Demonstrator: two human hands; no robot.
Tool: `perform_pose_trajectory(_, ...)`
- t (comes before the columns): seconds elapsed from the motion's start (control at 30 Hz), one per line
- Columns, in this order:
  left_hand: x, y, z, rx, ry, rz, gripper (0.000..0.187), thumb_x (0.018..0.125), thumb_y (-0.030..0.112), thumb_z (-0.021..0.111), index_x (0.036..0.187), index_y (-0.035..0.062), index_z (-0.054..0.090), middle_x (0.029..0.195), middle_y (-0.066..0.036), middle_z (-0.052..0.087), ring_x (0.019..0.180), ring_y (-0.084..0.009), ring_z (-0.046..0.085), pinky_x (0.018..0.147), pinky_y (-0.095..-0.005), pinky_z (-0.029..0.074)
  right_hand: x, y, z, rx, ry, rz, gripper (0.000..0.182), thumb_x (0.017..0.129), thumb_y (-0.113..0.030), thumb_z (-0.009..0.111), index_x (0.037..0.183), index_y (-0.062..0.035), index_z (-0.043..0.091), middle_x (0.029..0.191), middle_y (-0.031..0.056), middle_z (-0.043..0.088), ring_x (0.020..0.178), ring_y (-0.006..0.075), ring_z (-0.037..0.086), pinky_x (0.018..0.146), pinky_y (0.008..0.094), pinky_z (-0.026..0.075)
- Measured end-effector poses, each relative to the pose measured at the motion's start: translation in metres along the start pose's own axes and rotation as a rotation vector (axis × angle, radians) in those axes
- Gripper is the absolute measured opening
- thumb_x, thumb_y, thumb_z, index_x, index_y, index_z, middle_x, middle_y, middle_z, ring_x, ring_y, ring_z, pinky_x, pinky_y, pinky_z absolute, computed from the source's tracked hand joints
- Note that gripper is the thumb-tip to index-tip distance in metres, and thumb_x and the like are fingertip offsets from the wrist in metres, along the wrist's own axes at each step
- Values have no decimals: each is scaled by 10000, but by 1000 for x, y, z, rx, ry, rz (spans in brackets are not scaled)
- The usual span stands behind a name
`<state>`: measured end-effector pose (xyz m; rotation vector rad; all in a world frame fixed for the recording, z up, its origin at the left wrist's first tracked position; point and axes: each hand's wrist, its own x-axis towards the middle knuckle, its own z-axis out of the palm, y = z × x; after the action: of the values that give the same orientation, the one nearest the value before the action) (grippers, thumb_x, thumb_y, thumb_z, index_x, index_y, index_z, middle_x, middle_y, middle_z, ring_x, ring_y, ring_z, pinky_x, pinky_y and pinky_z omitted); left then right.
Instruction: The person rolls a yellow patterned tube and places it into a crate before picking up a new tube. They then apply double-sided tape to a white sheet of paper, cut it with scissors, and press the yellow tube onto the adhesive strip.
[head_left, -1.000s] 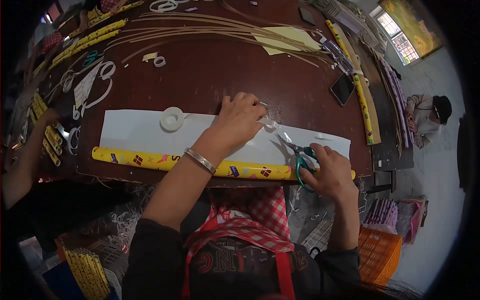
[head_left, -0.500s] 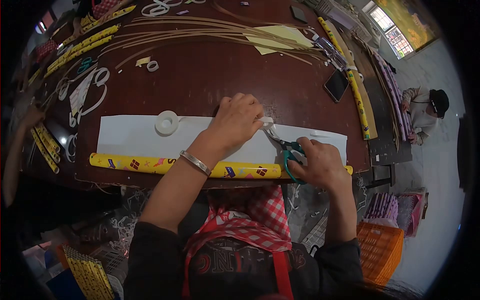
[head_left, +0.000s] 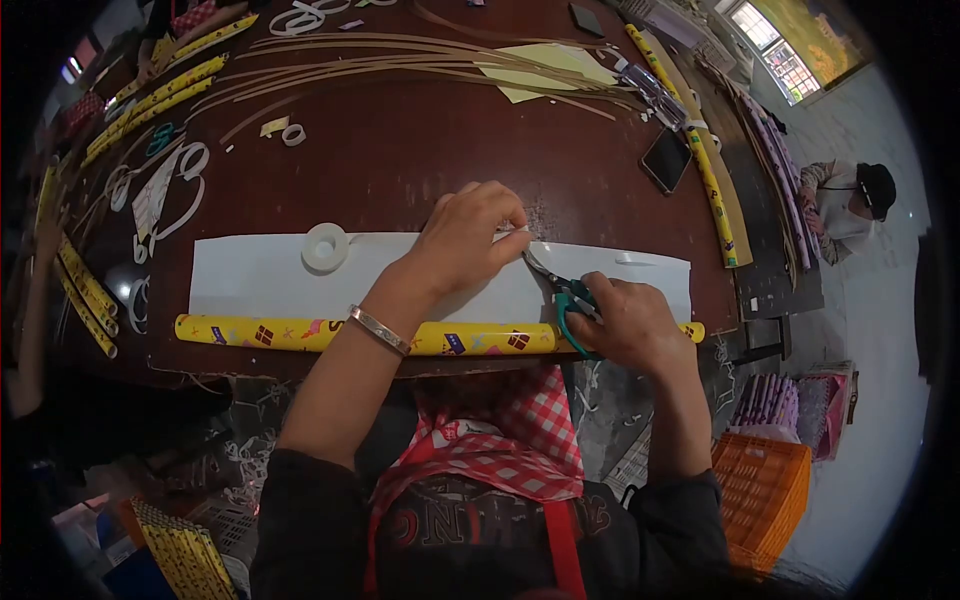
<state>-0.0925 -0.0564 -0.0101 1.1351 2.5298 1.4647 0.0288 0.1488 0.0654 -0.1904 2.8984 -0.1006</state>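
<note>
My left hand (head_left: 470,240) pinches a small whitish strip of tape at the upper edge of the white paper (head_left: 270,285). My right hand (head_left: 635,325) holds green-handled scissors (head_left: 568,300), whose blades point up and left, their tips by my left fingers. Along the paper's near edge lies a patterned yellow roll (head_left: 400,337), partly behind my left wrist. A white roll of tape (head_left: 325,248) rests on the paper's left part.
Thin brown strips (head_left: 400,68) and a yellow sheet (head_left: 540,70) lie across the far table. A phone (head_left: 667,160) and a long yellow roll (head_left: 712,190) are at right. Another person (head_left: 850,200) is at far right. An orange crate (head_left: 765,495) stands below.
The scissors have moved slightly left with my right hand, closer to my left fingers. The tape strip that stuck out beyond my left fingertips now shows less. The whole view has shifted slightly.
</note>
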Motion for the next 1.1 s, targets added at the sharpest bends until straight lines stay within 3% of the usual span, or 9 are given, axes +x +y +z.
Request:
perform_pose_trajectory(0.5, 1, -3, -1, -26, 71, -74, 167, 831, 223, 687, 874, 67, 645, 936, -77, 642, 932, -278, 601, 832, -418, 470, -4, 4, 0, 27, -1, -8, 331, 866, -326, 647, 900, -9, 556, 778, 208, 668, 761, 401, 662, 693, 482, 519)
perform_pose_trajectory(0.6, 4, -7, 0, -152, 126, -118, 162, 837, 220, 689, 879, 70, 646, 926, -75, 629, 919, -279, 601, 796, -423, 480, -6, 9, 1, 16, 19, -3, 324, 866, -325, 650, 921, -18, 560, 780, 200, 670, 762, 396, 664, 688, 478, 520)
perform_pose_trajectory(0.67, 6, -11, -1, -1, 406, -164, 178, 846, 242, 692, 898, 75, 657, 926, -74, 617, 909, -275, 605, 773, -413, 488, -8, 12, -1, 21, 38, -3, 321, 867, -325, 651, 939, -24, 565, 783, 196, 671, 764, 392, 665, 686, 475, 521)
perform_pose_trajectory(0.8, 7, -10, -18, 215, 404, -433, 177, 886, 225, 662, 1021, 118, 704, 966, -55, 623, 938, -264, 614, 833, -457, 461, -7, 23, -2, 28, 200, 69, 320, 878, -333, 647, 1001, -45, 582, 806, 177, 679, 758, 379, 669, 683, 460, 526)
perform_pose_trajectory(0.93, 10, -21, -11, 201, 446, -431, 186, 902, 189, 638, 1059, 117, 706, 987, -55, 644, 958, -251, 619, 859, -490, 440, 3, 35, 3, 21, 300, 82, 317, 869, -318, 668, 1022, -51, 592, 821, 162, 675, 759, 370, 666, 677, 455, 526)
perform_pose_trajectory(1.0, 10, -18, -7, 442, 621, -170, 162, 900, 175, 634, 1022, 90, 698, 983, -74, 664, 932, -258, 629, 830, -460, 465, 13, 41, 4, 4, 327, 22, 310, 855, -304, 684, 1010, -52, 591, 822, 158, 667, 766, 366, 663, 675, 456, 524)
perform_pose_trajectory(1.03, 9, -15, -8, 445, 614, -165, 162, 900, 175, 634, 1022, 90, 698, 983, -74, 664, 932, -258, 629, 830, -460, 465, 19, 44, 4, -19, 350, -33, 305, 841, -289, 700, 998, -52, 590, 823, 154, 659, 773, 363, 661, 673, 457, 522)
perform_pose_trajectory(1.1, 7, -4, -12, 149, 340, -258, 137, 890, 162, 641, 970, 61, 687, 935, -98, 663, 887, -280, 632, 796, -427, 490, 40, 49, 5, -48, 358, -53, 299, 830, -280, 711, 980, -53, 586, 830, 150, 654, 779, 359, 659, 671, 457, 521)
